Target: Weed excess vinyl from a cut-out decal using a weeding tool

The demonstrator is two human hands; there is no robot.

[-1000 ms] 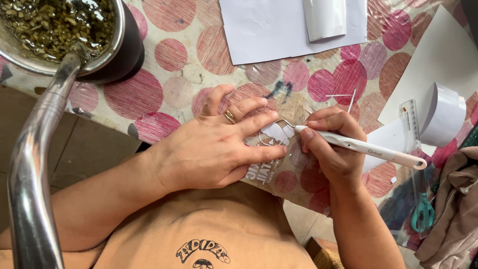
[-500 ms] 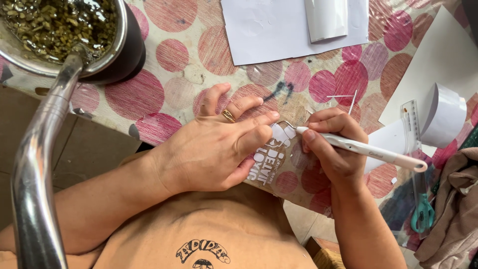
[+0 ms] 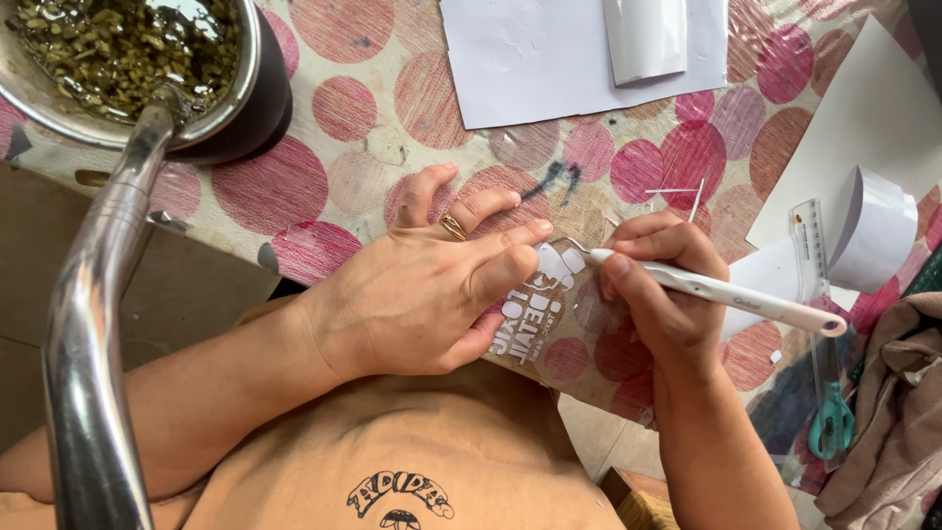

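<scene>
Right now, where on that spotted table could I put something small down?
Bare spotted cloth lies between the dark metal-rimmed cup of green herb, the white paper sheet and the left hand. It is crowded on the right: right hand with white pen-shaped tool, clear ruler, white tape roll.

The person wears a peach-orange top (image 3: 392,461) with a black printed emblem of arched lettering over a small mushroom-like shape. Above that emblem, both forearms are bare, and the left hand (image 3: 422,294) carries 1 gold ring (image 3: 452,228).
</scene>
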